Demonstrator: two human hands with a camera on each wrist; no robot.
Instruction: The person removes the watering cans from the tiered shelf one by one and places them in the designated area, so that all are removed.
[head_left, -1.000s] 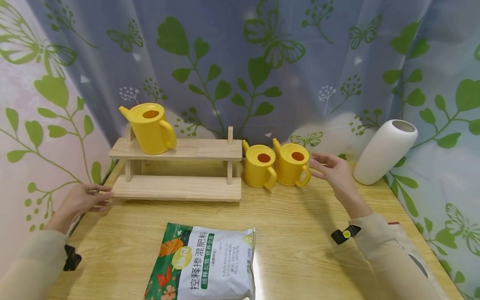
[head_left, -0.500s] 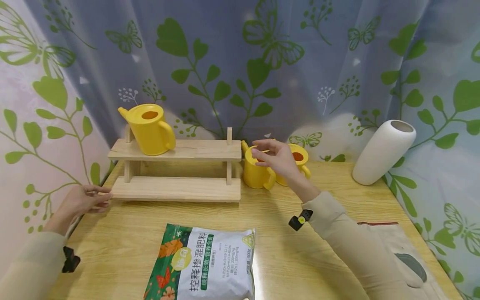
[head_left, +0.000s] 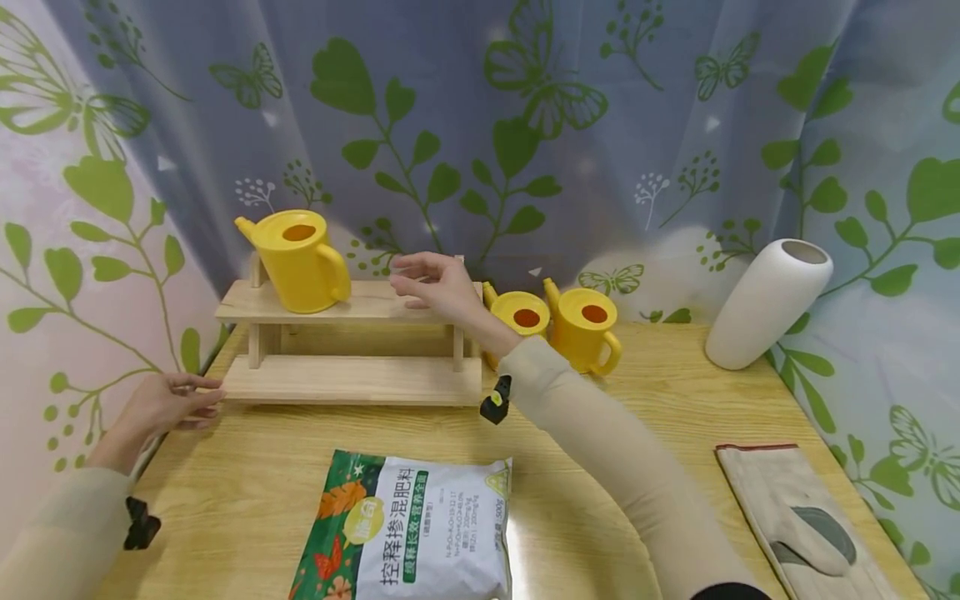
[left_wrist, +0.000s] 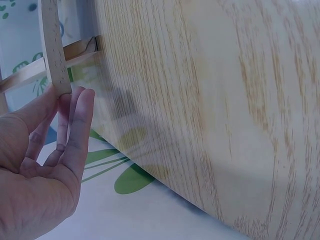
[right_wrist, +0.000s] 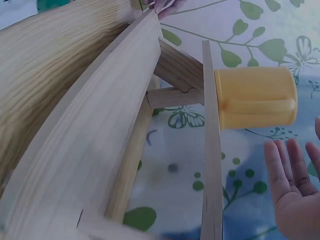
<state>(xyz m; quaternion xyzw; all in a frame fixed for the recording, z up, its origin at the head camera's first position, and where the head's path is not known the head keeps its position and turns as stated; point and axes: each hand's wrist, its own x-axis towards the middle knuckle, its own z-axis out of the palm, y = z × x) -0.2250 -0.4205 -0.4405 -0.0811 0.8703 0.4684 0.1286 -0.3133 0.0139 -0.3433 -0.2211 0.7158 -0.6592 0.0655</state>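
Observation:
A two-tier wooden shelf (head_left: 352,379) stands on the table, and a yellow watering can (head_left: 296,262) sits at the left of its upper board. My left hand (head_left: 167,402) pinches the left end of the lower board; in the left wrist view, thumb and fingers meet at the board end (left_wrist: 57,55). Over the upper board's right part hangs my right hand (head_left: 435,287), holding nothing, its fingers pointing toward the can's handle with a gap between. The right wrist view shows those fingers relaxed beside the can (right_wrist: 257,97). My right forearm partly hides one of the two other cans.
Right of the shelf stand two more yellow watering cans, a nearer-left one (head_left: 517,310) and another (head_left: 585,329). A white vase (head_left: 768,304) leans at the back right. A fertilizer bag (head_left: 442,525) lies in front, gloves (head_left: 802,517) at right. A patterned curtain (head_left: 450,125) closes the back.
My right hand has moved left from beside the rightmost can, past both cans, to above the shelf's upper board. The left hand stays at the shelf's end. The cans have not moved.

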